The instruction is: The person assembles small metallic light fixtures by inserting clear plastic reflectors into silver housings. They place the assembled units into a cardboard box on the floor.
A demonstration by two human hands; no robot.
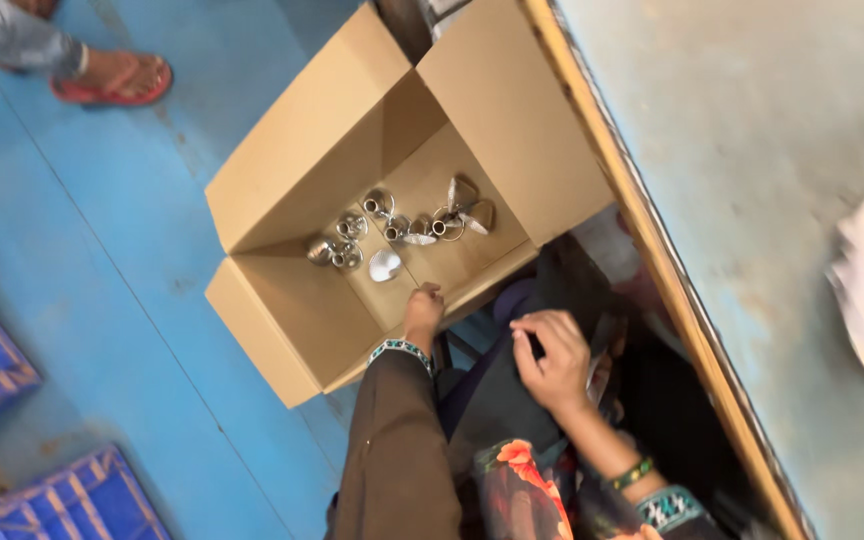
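The left hand (423,312) is reaching over the near wall of an open cardboard box (292,160), its fingers curled in narrow and turned away, so whether they are pinching anything I cannot tell; just beyond the knuckles, toward twelve o'clock, a cluster of small shiny metal funnels (397,228) is lying on the box floor. The right hand (550,362) is resting at four o'clock from the left, fingers loosely bent on dark cloth (492,400), gripping nothing visible; a blue floor (82,250) is spreading at nine o'clock, a grey table (752,150) at two.
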